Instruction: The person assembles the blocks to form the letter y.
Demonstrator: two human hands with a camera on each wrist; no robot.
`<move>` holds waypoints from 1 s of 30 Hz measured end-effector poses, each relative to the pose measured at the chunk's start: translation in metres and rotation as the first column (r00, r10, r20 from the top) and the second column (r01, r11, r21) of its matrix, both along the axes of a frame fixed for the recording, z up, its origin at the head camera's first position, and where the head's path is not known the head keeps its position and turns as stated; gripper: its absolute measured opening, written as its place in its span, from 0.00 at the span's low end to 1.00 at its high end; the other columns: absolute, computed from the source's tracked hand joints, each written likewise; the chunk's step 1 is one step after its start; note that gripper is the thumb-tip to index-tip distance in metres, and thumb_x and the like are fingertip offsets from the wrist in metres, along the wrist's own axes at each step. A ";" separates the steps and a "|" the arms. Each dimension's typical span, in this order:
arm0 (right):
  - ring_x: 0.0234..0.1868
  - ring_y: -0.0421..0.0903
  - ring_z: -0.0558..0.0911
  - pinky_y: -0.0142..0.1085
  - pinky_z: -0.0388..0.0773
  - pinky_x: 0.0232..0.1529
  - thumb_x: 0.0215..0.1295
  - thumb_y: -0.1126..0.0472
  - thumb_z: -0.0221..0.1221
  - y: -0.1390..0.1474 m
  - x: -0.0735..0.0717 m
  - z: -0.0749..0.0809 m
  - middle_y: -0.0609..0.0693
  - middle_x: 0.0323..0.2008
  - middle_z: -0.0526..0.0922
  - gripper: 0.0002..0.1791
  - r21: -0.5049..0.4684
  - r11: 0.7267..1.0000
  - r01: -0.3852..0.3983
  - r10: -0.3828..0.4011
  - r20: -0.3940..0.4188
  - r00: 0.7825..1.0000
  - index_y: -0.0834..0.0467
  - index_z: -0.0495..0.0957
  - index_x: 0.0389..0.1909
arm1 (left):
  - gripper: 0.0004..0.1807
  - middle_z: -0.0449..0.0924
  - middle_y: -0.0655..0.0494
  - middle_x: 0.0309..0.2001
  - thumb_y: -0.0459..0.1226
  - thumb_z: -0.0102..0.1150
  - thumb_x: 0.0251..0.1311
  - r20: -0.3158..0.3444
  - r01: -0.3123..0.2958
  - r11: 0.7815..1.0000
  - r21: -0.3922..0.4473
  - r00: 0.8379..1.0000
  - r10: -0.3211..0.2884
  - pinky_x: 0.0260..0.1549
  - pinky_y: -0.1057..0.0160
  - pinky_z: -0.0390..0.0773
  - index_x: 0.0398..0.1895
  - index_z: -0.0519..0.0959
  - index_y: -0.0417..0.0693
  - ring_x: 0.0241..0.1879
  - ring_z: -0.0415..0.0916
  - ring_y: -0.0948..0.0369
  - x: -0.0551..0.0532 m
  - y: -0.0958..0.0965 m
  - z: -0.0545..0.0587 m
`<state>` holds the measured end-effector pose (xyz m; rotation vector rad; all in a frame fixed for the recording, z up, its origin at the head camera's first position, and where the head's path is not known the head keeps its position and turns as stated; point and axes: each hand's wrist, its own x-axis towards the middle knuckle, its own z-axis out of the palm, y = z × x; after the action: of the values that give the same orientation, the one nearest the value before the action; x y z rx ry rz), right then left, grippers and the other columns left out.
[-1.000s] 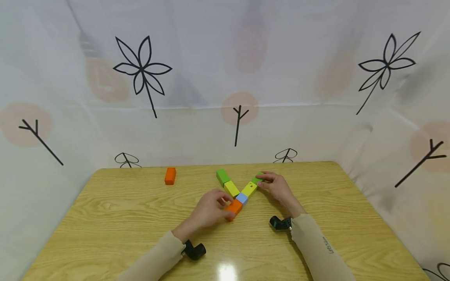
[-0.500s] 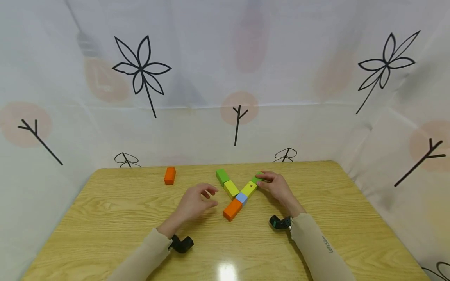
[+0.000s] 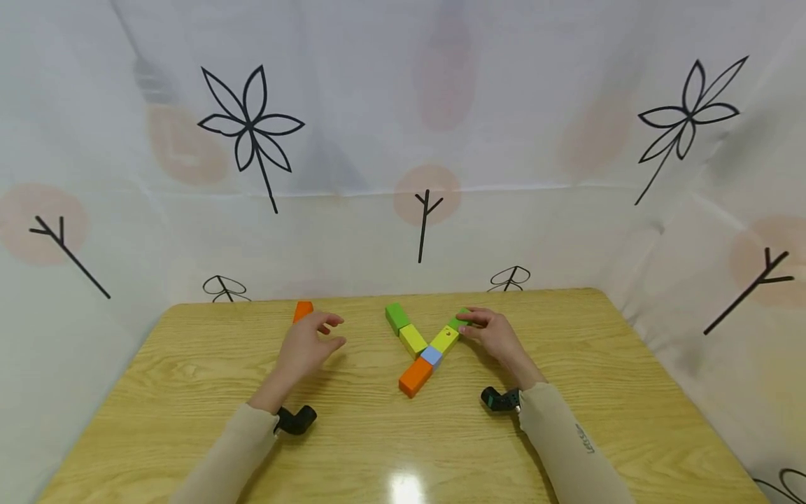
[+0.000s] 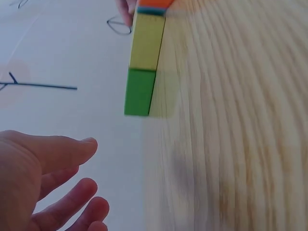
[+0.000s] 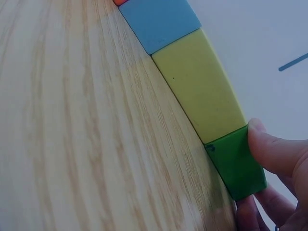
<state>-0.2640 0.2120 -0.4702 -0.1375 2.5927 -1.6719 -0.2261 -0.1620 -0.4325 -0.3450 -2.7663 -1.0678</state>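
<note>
My right hand (image 3: 494, 337) holds the green block (image 5: 238, 163) at the far right end of a slanting row, thumb on its side and fingers round its end. Down that row come a yellow block (image 5: 199, 86), a blue block (image 3: 431, 357) and an orange block (image 3: 415, 378). A second yellow block (image 3: 413, 340) and green block (image 3: 397, 318) branch off to the back left, so the blocks form a Y. My left hand (image 3: 308, 343) holds nothing, its fingers spread and loosely bent. It partly hides a separate orange block (image 3: 303, 310) behind it.
The blocks lie on a wood-grain table (image 3: 378, 441). A pale cloth (image 3: 352, 238) printed with plants hangs right behind its back edge and along both sides. Black wrist cameras (image 3: 297, 420) stick out from each cuff.
My left hand has let go of the orange block at the row's near end and moved left and back to the separate orange block. The right hand has stayed at the green block.
</note>
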 end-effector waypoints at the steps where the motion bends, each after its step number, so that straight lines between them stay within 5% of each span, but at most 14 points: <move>1: 0.66 0.61 0.70 0.39 0.78 0.54 0.68 0.68 0.62 0.000 0.000 0.000 0.63 0.71 0.64 0.18 -0.002 1.000 0.001 -0.001 0.000 1.000 0.66 0.80 0.58 | 0.20 0.81 0.48 0.50 0.38 0.71 0.58 0.001 -0.017 1.000 -0.004 1.000 0.017 0.41 0.49 0.79 0.53 0.82 0.45 0.46 0.78 0.50 -0.002 -0.004 -0.001; 15: 0.68 0.62 0.67 0.44 0.75 0.58 0.68 0.67 0.62 -0.001 0.002 0.002 0.62 0.71 0.63 0.18 -0.001 1.000 0.009 -0.009 0.014 1.000 0.66 0.80 0.58 | 0.22 0.72 0.38 0.59 0.38 0.69 0.60 -0.041 -0.191 0.981 -0.043 0.981 0.189 0.47 0.41 0.77 0.57 0.80 0.40 0.52 0.74 0.40 -0.020 -0.040 -0.006; 30: 0.67 0.63 0.68 0.44 0.76 0.57 0.68 0.67 0.62 -0.003 0.001 0.005 0.64 0.71 0.64 0.17 0.007 1.000 0.012 -0.012 0.027 1.000 0.66 0.80 0.57 | 0.21 0.72 0.39 0.56 0.39 0.68 0.60 0.011 -0.215 0.976 -0.039 0.977 0.215 0.46 0.43 0.76 0.55 0.80 0.39 0.51 0.76 0.43 -0.030 -0.051 -0.013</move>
<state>-0.2634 0.2091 -0.4653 -0.0982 2.5852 -1.6562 -0.2557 -0.2133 -0.4451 -0.0395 -2.7614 -0.9703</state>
